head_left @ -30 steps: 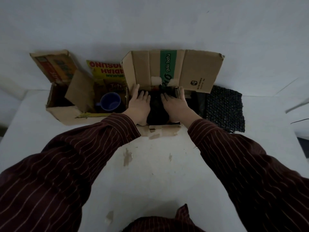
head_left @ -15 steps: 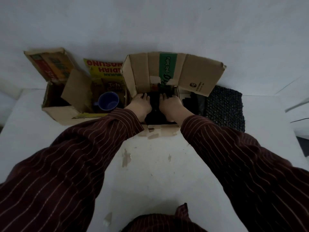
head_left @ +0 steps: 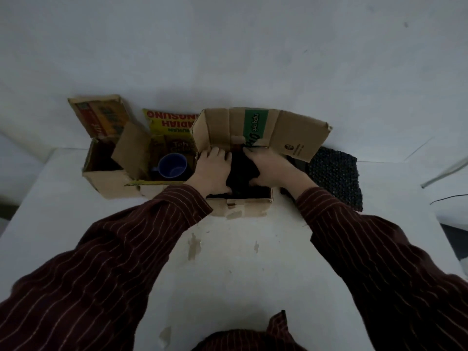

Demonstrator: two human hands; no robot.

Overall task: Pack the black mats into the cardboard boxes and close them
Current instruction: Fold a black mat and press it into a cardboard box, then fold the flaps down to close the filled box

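Observation:
An open cardboard box (head_left: 291,130) with a green stripe stands at the middle back of the white table. Inside it lies a bunched black mat (head_left: 240,171). My left hand (head_left: 211,171) presses against the mat's left side with its fingers pointing into the box. My right hand (head_left: 274,168) grips the mat's right side, fingers over the top and thumb at the near edge. A second black mat (head_left: 334,178) lies flat on the table, right of the box and partly behind my right sleeve.
Left of the box stands another open cardboard box (head_left: 106,183) with printed flaps and a blue mug (head_left: 173,165) inside. The white table (head_left: 240,249) has chipped paint patches near me. A grey wall runs close behind the boxes. A thin cable (head_left: 448,198) lies at far right.
My hands lay flat and apart on the mat, then closed in on its middle. The mat now bulges up between them, and the view has shifted slightly.

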